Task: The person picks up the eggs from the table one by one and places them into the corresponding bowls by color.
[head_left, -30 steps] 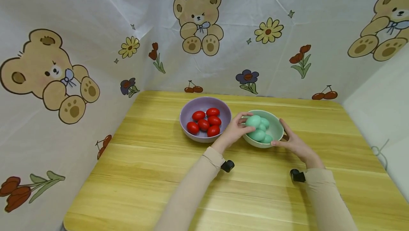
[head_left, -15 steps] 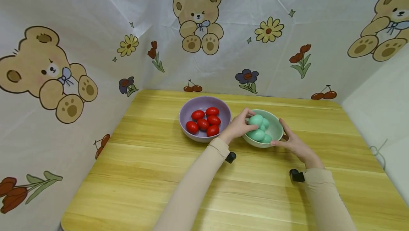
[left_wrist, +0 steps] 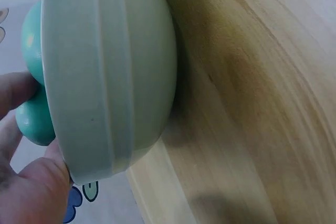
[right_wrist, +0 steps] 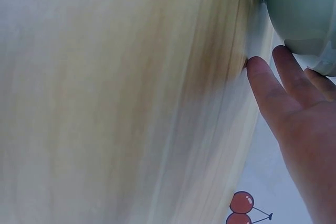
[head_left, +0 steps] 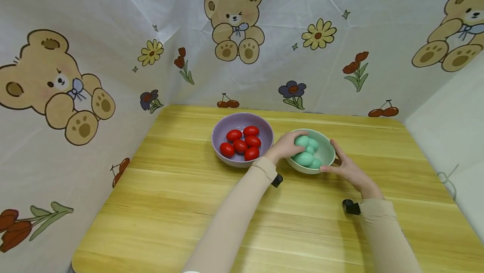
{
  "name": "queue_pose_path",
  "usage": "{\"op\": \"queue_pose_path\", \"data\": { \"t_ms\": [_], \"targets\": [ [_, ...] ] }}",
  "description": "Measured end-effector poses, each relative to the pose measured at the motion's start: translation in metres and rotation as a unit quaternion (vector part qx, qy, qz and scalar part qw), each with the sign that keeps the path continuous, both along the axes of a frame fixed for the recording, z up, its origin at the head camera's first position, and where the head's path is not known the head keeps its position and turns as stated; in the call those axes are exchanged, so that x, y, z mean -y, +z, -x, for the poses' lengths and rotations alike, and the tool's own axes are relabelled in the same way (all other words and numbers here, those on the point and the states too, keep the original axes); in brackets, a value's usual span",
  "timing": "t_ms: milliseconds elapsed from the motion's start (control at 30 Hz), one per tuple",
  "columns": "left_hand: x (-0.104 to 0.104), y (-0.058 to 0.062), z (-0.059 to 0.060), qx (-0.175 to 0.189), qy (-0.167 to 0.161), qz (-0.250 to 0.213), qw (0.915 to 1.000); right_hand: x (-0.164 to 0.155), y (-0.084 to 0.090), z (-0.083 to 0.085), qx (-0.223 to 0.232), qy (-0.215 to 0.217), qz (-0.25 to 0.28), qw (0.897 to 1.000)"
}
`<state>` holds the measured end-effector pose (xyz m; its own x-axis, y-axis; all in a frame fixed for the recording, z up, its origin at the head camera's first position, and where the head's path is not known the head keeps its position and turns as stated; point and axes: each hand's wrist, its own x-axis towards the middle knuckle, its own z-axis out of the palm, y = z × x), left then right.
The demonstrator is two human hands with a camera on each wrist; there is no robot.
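Mint-green ceramic bowl (head_left: pixel 327 156) of teal eggs steadied between two hands on the light wooden table (head_left: pixel 189 206).

Red-brown lettering reading "Bea" runs off the top edge of the white bear-print cloth backdrop (head_left: pixel 113 33); the rest is cut off. Both arms, in beige sleeves, reach forward from the near edge. The left hand (head_left: pixel 284 147) curls over the bowl's left rim, fingers wrapped round the topmost smooth teal egg (head_left: pixel 301 141), gripping it above the other teal eggs (head_left: pixel 307 158) in the bowl. The right hand (head_left: pixel 347 168) lies with fingers straight and relaxed against the bowl's right wall, fingertips (right_wrist: pixel 286 72) touching it, holding nothing. Just beside the bowl, to its left, sits a lilac ceramic bowl (head_left: pixel 221 134) with glossy red eggs (head_left: pixel 242 145).
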<state>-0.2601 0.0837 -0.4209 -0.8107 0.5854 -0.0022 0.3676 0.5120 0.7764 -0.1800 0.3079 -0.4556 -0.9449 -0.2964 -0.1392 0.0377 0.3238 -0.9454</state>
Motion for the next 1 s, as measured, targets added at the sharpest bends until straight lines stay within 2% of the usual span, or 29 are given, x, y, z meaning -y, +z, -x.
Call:
{"op": "queue_pose_path", "data": {
  "t_ms": [300, 600, 767, 900, 1000],
  "targets": [
    [-0.008, 0.005, -0.003, 0.023, 0.065, 0.045, 0.9966, 0.0, -0.001, -0.001, 0.0, -0.003, -0.011, 1.0],
    [-0.014, 0.006, -0.006, 0.035, 0.121, 0.046, 0.9909, -0.001, -0.002, 0.001, -0.006, -0.005, -0.015, 1.0],
    [-0.017, 0.006, -0.006, 0.041, 0.135, 0.065, 0.9879, -0.001, -0.002, 0.001, -0.007, -0.007, -0.016, 1.0],
    [-0.019, 0.004, -0.005, 0.033, 0.132, 0.077, 0.9876, -0.001, -0.002, 0.001, -0.007, -0.007, -0.014, 1.0],
    [-0.018, 0.002, -0.005, 0.042, 0.139, 0.056, 0.9878, -0.001, -0.002, 0.001, -0.006, -0.006, -0.015, 1.0]
  ]
}}
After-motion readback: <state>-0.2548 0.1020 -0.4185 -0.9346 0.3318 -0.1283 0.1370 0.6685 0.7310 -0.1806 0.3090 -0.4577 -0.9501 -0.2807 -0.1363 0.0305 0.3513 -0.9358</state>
